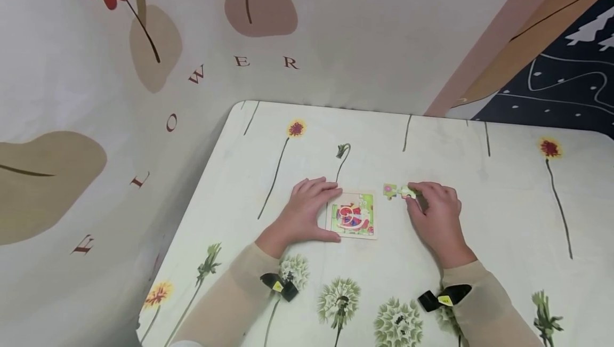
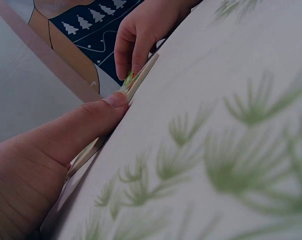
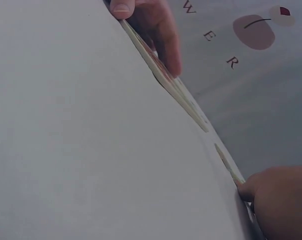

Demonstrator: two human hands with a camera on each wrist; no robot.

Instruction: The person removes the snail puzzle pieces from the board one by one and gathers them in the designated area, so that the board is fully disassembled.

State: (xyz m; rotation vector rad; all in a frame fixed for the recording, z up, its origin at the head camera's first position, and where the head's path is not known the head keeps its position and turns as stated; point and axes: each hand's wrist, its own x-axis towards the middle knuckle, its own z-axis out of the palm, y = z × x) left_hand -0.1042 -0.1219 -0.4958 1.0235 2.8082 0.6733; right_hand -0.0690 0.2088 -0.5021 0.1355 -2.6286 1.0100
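A small square wooden jigsaw puzzle board (image 1: pixel 375 222) lies on the table, a colourful picture inside its pale frame. My left hand (image 1: pixel 309 211) spans its left side, thumb at the near edge and fingers at the far left corner. To the right of the board are two loose puzzle pieces. My right hand (image 1: pixel 437 214) pinches the right-hand puzzle piece (image 1: pixel 406 192) between thumb and forefinger, partly covering it. The other puzzle piece (image 1: pixel 389 191), green with a pink spot, sits close against it. In the right wrist view the board (image 3: pixel 163 82) appears edge-on.
The white tabletop (image 1: pixel 503 208) is printed with flowers and dandelions. Behind it and to the left hangs a pale printed cloth (image 1: pixel 360 43) with letters and flower shapes. A dark section with white trees (image 1: pixel 575 75) shows at the far right.
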